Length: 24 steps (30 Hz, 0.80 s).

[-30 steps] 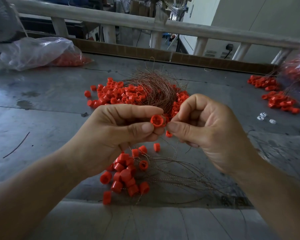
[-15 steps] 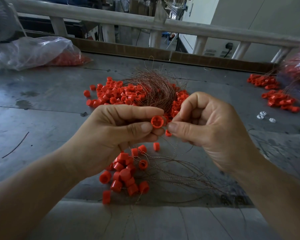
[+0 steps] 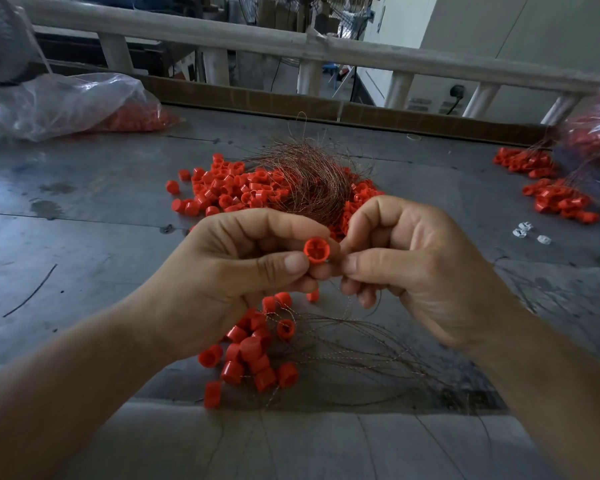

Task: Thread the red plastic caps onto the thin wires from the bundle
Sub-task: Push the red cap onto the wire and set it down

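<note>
6 o'clock, nearest: threaded caps [image 3: 250, 358] in a clump, their strands [image 3: 361, 344] fanning toward 4, too fine to trace. Centre: left hand [image 3: 229, 271] pinches one red cap [image 3: 316, 250], open end facing the camera. Right hand [image 3: 406, 268] is curled, thumb and forefinger pinching a thin wire [image 3: 327, 260] at the cap, barely visible. 12 o'clock: wire bundle [image 3: 309, 181] on the loose caps [image 3: 229, 188], near edge hidden by hands. 10 o'clock: plastic bag [image 3: 73, 102].

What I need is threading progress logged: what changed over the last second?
The left hand and right hand sank slightly together, the right edging toward the red cap. The left still pinches that cap, the right still pinches a thin wire; nothing released. Cap piles and wire bundle unmoved.
</note>
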{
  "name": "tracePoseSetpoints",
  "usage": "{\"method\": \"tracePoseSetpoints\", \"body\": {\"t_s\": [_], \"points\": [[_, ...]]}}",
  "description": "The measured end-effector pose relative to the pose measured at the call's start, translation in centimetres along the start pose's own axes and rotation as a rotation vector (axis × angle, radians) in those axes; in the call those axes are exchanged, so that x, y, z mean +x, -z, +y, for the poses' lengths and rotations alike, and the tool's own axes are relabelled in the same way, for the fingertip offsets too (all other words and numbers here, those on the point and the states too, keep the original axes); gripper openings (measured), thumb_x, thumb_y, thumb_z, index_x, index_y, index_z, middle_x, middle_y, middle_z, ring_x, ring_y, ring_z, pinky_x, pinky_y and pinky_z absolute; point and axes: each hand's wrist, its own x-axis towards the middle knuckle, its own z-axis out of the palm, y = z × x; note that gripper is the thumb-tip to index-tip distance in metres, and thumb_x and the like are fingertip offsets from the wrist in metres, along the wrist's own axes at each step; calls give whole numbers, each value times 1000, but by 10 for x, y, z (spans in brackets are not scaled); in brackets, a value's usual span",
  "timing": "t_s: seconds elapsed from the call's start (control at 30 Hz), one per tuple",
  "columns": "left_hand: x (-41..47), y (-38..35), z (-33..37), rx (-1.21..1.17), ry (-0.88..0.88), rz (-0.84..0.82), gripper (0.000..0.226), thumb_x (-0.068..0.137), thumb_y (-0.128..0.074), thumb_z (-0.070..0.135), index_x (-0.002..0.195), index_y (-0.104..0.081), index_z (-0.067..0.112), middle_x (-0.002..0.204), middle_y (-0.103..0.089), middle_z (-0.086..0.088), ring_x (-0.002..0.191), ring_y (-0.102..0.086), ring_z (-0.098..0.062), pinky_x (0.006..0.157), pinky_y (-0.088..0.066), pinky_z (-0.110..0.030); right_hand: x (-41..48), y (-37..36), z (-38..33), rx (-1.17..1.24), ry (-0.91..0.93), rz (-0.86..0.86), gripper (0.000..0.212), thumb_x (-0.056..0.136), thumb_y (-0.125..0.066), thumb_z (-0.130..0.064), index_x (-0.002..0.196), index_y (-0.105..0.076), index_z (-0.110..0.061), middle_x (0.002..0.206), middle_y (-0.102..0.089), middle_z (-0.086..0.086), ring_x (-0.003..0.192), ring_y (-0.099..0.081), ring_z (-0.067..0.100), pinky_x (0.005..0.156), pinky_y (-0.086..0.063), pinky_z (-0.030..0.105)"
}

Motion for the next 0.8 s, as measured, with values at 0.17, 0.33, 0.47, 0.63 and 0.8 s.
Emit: {"method": "tracePoseSetpoints", "body": {"t_s": [0.17,0.33,0.47,0.63,0.8], "points": [[0,1,1,-80,-12,-35,28,61,-80,33,87,-73,22,82,-72,-2,75,-68,-9,64,-53,-18,-1,-1,-1,54,-43,15,27,60,-72,-2,75,-50,-6,59,-63,4,49,-62,15,42,-47,20],[2,-3,1,-231,-23,-72,19,68,-64,8,85,-73,12,85,-72,-8,74,-69,-12,64,-55,-19,-1,-1,-2,85,-77,8,29,55,-67,-5,76,-48,-9,59,-63,3,49,-63,17,43,-48,20],[2,-4,0,-274,9,-67,19,68,-62,7,83,-73,12,81,-72,-8,73,-69,-13,64,-55,-20,0,2,0,55,-109,-25,27,57,-68,-7,76,-48,-10,60,-65,3,50,-63,15,43,-48,20],[2,-5,1,-288,15,-74,18,69,-63,7,83,-72,11,83,-72,-6,76,-69,-13,65,-55,-19,7,22,-6,-109,-209,-13,29,59,-65,-34,75,-53,-11,60,-65,5,40,-56,12,34,-41,19],[1,-5,0,-273,44,-46,18,65,-63,5,79,-73,12,81,-72,-8,74,-70,-14,63,-55,-20,15,47,-3,-286,-244,178,26,65,-63,-35,71,-55,-11,56,-66,3,43,-58,11,38,-45,20]]}}
